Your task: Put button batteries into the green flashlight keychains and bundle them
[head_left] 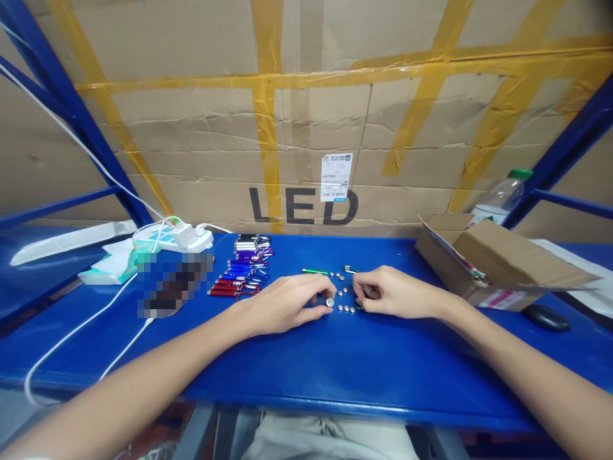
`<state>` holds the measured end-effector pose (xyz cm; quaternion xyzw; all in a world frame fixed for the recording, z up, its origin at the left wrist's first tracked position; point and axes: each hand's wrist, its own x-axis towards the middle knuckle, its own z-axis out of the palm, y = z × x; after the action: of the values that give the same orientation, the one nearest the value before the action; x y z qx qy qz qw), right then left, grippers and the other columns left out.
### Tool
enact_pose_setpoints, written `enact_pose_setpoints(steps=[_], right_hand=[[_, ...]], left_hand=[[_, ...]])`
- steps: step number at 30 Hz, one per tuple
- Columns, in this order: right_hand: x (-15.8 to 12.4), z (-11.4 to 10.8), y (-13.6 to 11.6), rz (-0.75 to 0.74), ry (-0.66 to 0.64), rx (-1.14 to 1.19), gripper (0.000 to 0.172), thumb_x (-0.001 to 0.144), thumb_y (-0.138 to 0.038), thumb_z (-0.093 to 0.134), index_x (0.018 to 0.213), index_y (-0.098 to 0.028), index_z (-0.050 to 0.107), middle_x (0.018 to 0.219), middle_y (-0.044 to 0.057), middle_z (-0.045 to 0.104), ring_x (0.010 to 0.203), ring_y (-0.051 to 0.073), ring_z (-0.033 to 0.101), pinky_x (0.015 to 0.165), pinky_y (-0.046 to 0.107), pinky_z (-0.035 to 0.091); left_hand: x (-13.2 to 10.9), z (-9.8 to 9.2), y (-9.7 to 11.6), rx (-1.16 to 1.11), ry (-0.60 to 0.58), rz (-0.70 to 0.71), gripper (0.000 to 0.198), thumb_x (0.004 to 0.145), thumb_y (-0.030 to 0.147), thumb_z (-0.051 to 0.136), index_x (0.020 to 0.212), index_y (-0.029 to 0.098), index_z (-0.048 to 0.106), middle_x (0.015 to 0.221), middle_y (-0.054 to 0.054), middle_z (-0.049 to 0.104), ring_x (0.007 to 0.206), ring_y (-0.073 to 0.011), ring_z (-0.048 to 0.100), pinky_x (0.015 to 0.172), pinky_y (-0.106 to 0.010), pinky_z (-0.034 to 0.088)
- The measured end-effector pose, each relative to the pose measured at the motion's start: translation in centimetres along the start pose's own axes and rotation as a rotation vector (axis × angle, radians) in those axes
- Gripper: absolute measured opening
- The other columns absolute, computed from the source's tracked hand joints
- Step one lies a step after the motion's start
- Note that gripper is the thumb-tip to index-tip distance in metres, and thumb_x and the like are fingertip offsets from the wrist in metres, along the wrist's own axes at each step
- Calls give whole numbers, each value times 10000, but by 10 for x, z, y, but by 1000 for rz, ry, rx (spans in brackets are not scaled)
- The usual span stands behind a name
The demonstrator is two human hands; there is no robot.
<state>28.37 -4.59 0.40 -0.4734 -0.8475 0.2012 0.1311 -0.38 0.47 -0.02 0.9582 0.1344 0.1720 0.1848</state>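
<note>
My left hand (287, 301) rests on the blue table (335, 364) with its fingers curled round a small silver cap-like part (329, 303). My right hand (390, 292) lies just to the right, fingers pinched on a small dark and green piece that I cannot make out. Between the hands lie several small silver button cells (345, 308). A thin green tube (315, 271) lies just behind them, and a green carabiner clip (349, 269) is near it.
A row of small keychain flashlights (242, 268) in red, blue, purple and silver lies at the left. A white power strip (179, 237) and cable sit behind. An open cardboard box (498, 265), a plastic bottle (500, 195) and a black mouse (546, 317) stand at the right.
</note>
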Motion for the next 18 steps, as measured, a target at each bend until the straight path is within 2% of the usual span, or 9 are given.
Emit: enact_pose_setpoints(steps=[8,18], right_hand=[[0,0,-2,-26,24,-10,65,877,-200,654,855,-225,597,659,-72,512,593,130,458,619,267,326],[2,3,-7,-72,-25,41,59,908,-258,717,944,-210,715,737,-52,527,670,142,481,654,264,353]], left_hand=[[1,-1,-2,24,7,36,167,1100,299,621,1225,198,665,1226,-83,746,1120,-236,710,980,-326,520],[1,1,-5,17,15,37,188,1089,300,649,1235,189,691,1208,-82,771,1073,-231,733,940,-314,528]])
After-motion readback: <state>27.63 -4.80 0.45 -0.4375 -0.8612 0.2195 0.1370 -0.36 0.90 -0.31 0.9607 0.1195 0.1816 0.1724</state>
